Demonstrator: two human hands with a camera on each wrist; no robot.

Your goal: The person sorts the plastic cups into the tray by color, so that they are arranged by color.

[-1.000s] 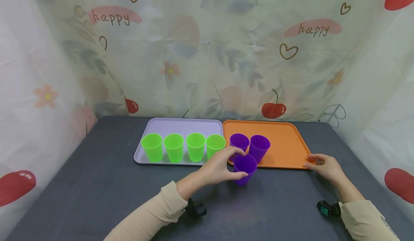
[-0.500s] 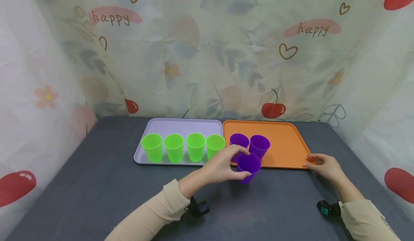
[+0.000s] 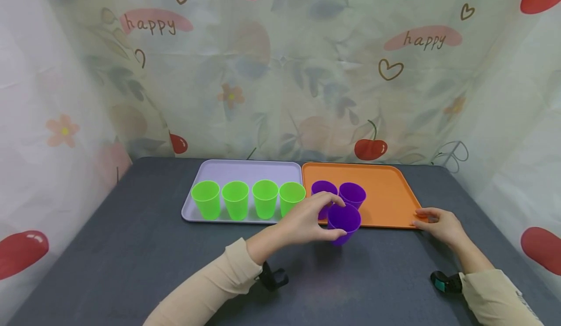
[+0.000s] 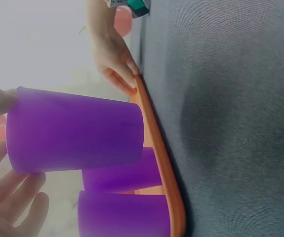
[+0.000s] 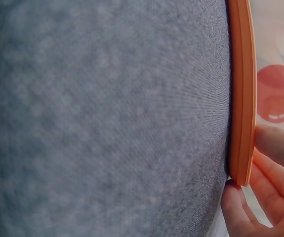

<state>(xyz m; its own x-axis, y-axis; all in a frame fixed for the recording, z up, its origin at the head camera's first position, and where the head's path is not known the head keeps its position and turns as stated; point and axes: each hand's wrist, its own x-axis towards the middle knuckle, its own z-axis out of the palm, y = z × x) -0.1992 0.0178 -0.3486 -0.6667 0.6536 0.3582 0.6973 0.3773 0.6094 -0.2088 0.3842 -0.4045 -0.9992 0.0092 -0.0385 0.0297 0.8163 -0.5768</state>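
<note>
My left hand (image 3: 302,223) pinches a purple cup (image 3: 344,224) by its rim, thumb on the near side and fingers on the far side. The cup hangs upright just off the front edge of an orange tray (image 3: 385,194), raised over its shadow on the table. Behind it, two more purple cups stand on the tray's left part: one purple cup (image 3: 323,186) partly hidden by my fingers, another purple cup (image 3: 354,193) partly by the held one. At the tray's front right corner, my right hand (image 3: 442,226) grips the rim, as the right wrist view also shows its fingers (image 5: 275,148).
A lilac tray (image 3: 245,169) touches the orange one on the left, with a row of several green cups (image 3: 236,202) along its front. Dark cloth (image 3: 131,248) covers the table. Printed curtains (image 3: 280,97) hang behind and at both sides.
My left hand has carried the purple cup a little right and up, so it covers more of the right-hand cup behind it. My right hand has stayed at the tray corner.
</note>
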